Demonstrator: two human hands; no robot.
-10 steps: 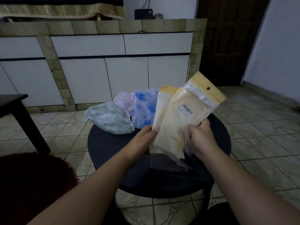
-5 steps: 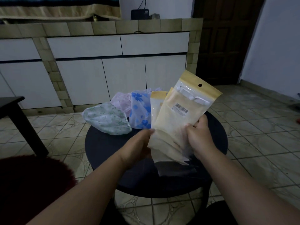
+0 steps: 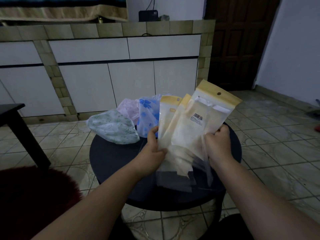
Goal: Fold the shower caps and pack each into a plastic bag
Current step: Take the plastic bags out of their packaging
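Both hands up over round dark desk (image 3: 110,158), centre frame: left hand (image 3: 152,149) and right hand (image 3: 216,146), fingers curled, grip a fanned stack of yellow-topped plastic bags (image 3: 187,129). Behind, on desk's far edge: green-print (image 3: 112,129), pink (image 3: 129,108), blue-flower (image 3: 147,113) shower caps.

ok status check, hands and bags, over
Left hand and right hand both grip the fanned plastic bags. Three shower caps unfolded on the round table. Nothing in the way.
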